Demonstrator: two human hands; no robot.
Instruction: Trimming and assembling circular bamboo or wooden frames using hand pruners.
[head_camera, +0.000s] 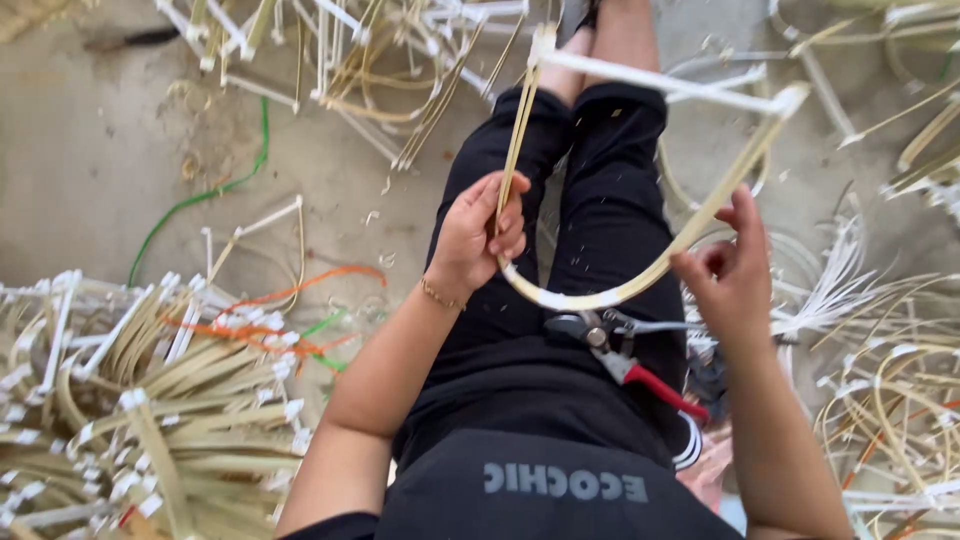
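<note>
I sit on the floor with my legs in black trousers stretched out. My left hand (480, 232) grips one side of a U-shaped bent cane frame (590, 296) wrapped in white tape at the bottom and top. My right hand (730, 270) touches the frame's other side with its fingers partly spread. A white-taped crossbar (660, 80) joins the two upper ends above my knees. Red-handled cutting pliers (625, 350) lie on my lap just below the frame.
A heap of finished taped cane frames (140, 400) lies at the left. Loose cane strips and hoops (890, 370) cover the floor at the right and along the top (370, 60). Green (215, 185) and orange cords (300, 285) lie on the concrete floor.
</note>
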